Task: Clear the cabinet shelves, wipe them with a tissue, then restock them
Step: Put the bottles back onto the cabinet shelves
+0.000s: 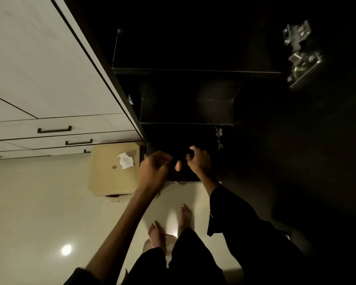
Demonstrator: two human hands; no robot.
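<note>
Both hands at dark matte cabinet (193, 112): left hand (155, 167) fist-curled, contents unclear; right hand (199, 161) fingers hooked, grasp unclear. Crumpled white tissue (125, 160) atop boxy cardboard carton (111, 177).

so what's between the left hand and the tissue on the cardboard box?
Head view: nothing lies between. From the left hand to the tissue there is only bare top of the cardboard box. The hand holds no tissue.

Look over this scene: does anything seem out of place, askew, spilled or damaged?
Nothing looks damaged or spilled. The one loose item is a crumpled white tissue lying on top of the cardboard box on the floor beside the dark cabinet. The shelves are too dark to judge.
</note>
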